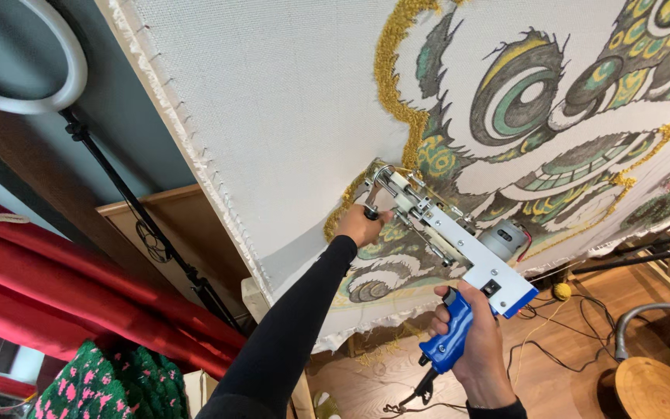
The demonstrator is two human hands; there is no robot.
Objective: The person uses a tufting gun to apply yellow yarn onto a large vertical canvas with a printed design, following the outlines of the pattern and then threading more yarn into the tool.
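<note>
head view: right hand (476, 341) grip is closed around the blue handle (450, 335) of the tufting gun (445, 237). left hand (360, 225) grip is closed on the gun's front handle (371, 203). beyond the left grip, the needle end meets the cloth (288, 101), beside the yellow tufted line (394, 85). a cord (412, 397) hangs below the right grip.

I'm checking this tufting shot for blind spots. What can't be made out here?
Head view only:
- Needle tip of the tufting gun: hidden behind the left hand and the gun's front frame.
- Trigger: covered by the right hand around the blue grip.
- Drawing on the cloth: cut off by the top and right edges.
- Power cord's end: runs off the bottom edge.
</note>
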